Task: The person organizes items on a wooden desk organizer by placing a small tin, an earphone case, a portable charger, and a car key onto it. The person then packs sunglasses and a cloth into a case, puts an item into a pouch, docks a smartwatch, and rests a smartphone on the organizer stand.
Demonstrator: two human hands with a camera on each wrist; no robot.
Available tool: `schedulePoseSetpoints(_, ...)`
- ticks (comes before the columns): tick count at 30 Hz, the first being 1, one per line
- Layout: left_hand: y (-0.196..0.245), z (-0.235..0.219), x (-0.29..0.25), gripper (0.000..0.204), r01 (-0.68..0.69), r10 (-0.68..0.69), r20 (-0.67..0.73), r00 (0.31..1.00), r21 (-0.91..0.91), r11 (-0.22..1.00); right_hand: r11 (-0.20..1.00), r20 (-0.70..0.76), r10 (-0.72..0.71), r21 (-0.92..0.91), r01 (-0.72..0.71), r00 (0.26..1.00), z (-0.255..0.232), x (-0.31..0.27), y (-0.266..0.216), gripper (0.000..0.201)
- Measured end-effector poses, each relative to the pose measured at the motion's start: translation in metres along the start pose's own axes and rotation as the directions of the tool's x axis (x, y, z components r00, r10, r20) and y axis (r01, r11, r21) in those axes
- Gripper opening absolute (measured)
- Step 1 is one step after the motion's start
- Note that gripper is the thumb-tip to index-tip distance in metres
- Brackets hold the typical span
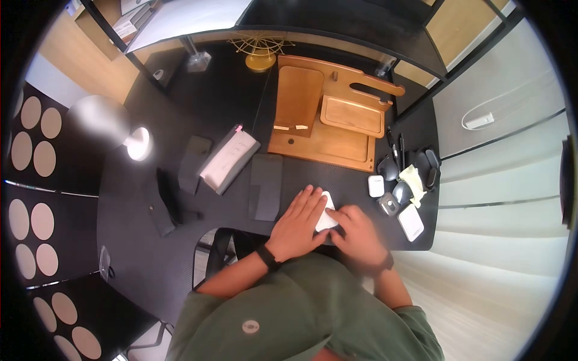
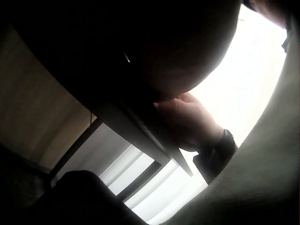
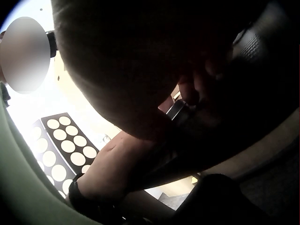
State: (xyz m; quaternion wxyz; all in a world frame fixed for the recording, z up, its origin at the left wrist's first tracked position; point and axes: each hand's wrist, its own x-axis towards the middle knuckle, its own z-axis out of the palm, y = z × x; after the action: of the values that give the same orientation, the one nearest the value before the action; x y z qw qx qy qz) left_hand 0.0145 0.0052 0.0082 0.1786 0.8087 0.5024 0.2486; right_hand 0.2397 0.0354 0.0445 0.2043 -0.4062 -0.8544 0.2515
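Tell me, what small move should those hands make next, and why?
Perhaps slide the left hand slightly aside: its extended fingers seem to cover part of the white item, while the right hand works from the other side, so that might give it more room.

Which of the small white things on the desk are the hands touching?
The white flat object between the left hand and right hand; the white earbud case and white rounded block lie untouched, farther right.

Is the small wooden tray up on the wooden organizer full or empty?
Empty: in the head view, the tray shows bare wood inside its raised rim.
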Motion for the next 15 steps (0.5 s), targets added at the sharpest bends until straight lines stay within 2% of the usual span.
schedulePoseSetpoints(4,-0.0003,0.0024,-0.0020,0.074,-0.009,0.010,-0.036,0.999,0.028,1.000,0.999,-0.020,0.005,-0.034,-0.006,1.000,0.0039,0.0005,0.0016,0.051)
schedulePoseSetpoints(9,-0.0019,0.0037,-0.0048,0.061,0.001,-0.005,-0.081,0.997,-0.046,0.999,0.998,-0.022,0.008,-0.061,-0.009,1.000,0.0056,0.0015,0.0022,0.049)
schedulePoseSetpoints(15,-0.0023,0.0038,-0.0058,0.052,0.014,-0.019,-0.072,0.997,-0.064,0.998,0.998,-0.037,0.003,-0.060,-0.005,0.999,0.0054,0.0014,0.0033,0.050)
